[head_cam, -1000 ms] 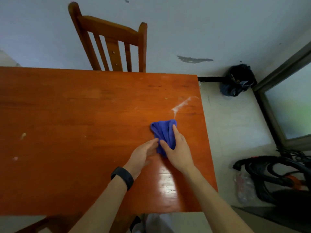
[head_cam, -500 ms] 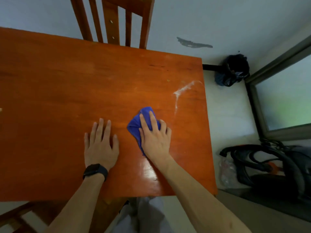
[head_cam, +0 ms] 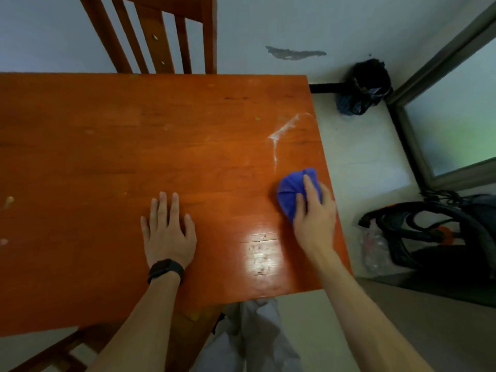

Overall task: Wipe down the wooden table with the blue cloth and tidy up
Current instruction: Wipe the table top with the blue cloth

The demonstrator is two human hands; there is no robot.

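1. The cloth [head_cam: 291, 189] is bunched into a wad near the right edge of the table [head_cam: 134, 143], roughly midway between its near and far sides.
2. The right hand [head_cam: 314, 218] is cupped over it, thumb and fingers curled round the wad and pressing it onto the wood.
3. The key bit is the white smear [head_cam: 279, 135], which sits just beyond the cloth on the far side. Its tail runs near-to-far, then bends off toward the far right corner. A push straight away from the person looks like the obvious next stroke.
4. The left hand [head_cam: 167, 232] lies flat on the table with fingers spread, holding nothing. It's well to the left, so the right hand is far nearer the smear.
5. A few pale specks [head_cam: 8, 202] show at the far left edge, probably for later.
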